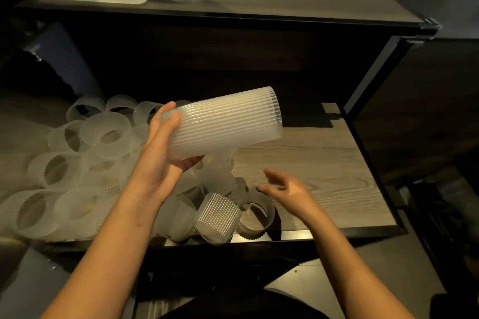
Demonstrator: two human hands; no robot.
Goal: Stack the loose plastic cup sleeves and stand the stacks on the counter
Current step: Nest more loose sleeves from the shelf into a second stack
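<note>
Cradling the tilted sleeve stack (223, 122) by its narrow end, the left hand (166, 153) offers its open mouth rightward; the right hand (287, 186) hovers unclenched, empty, above a loose sleeve (255, 212).

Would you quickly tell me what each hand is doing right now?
Left hand: closed around the stack of sleeves.
Right hand: open, holding nothing.

The stack of cup sleeves (225, 122) and the loose cup sleeves (77, 163) are frosted translucent white with fine vertical ribbing, on a grey wood-grain worktop (324, 176) edged in black.
</note>
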